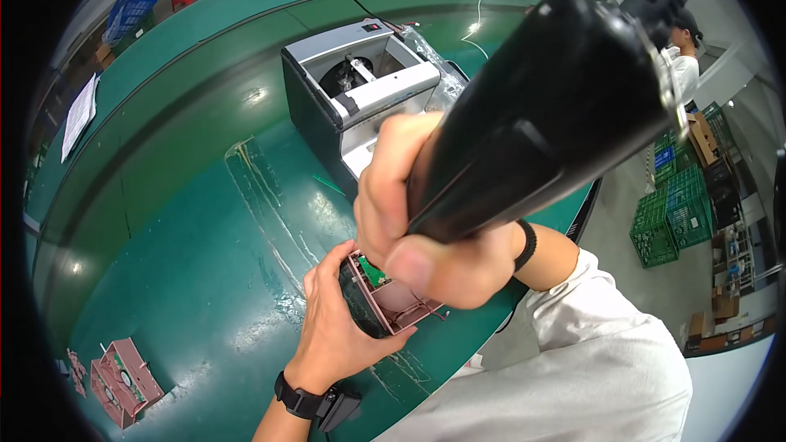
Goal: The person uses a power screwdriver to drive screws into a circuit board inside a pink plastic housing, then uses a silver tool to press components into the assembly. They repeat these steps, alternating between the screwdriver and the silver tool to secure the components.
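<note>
Right hand grips a black driver, nearest the lens, over a pink housing clasped by left hand at the tabletop's near edge; housing lies open, fastening seemingly unfinished.

Bright, even overhead lighting. Glare spots on the glossy green desk: one near its far edge, one at its left edge, streaky sheen mid-surface. Shadows soft. Strong fisheye bend; desk edges curve, corners vignette black. The black tool, close to the lens, is slightly soft; background stays fairly sharp.
</note>
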{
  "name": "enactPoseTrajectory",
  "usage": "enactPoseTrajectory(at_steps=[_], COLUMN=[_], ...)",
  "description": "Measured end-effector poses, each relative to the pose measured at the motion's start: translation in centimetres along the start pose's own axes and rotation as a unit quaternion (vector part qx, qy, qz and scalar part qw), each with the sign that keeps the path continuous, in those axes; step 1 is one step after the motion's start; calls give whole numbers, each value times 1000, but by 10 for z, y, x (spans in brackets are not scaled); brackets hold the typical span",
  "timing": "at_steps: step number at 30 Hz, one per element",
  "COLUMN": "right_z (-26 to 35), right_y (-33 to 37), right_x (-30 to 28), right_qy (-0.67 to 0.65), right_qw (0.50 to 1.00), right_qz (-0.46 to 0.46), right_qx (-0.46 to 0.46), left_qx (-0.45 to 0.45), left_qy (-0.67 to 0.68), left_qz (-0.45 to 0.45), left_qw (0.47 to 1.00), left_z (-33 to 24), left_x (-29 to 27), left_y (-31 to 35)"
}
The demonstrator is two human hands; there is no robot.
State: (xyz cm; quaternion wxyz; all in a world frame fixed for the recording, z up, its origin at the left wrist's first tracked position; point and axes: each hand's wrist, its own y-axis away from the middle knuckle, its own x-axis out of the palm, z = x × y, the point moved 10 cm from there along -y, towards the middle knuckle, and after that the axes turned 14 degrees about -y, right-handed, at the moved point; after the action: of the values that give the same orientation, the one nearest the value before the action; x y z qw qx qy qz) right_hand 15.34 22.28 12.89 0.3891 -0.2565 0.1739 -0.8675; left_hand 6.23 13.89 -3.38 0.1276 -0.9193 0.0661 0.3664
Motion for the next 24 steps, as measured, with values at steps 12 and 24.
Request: enactPoseTrajectory(at_steps=[12,24], right_z=[-29,-16], right_y=[0,11], right_x=[11,4], right_qy=[-45,-91], right_qw=[999,995], right_qz=[5,2], right_qx=[-11,45], left_qx=[0,8], left_qy=[20,2], left_qz=[20,-3], left_qw=[1000,1000], left_z=[5,-5], left_x=[4,-1], left_y=[1,0])
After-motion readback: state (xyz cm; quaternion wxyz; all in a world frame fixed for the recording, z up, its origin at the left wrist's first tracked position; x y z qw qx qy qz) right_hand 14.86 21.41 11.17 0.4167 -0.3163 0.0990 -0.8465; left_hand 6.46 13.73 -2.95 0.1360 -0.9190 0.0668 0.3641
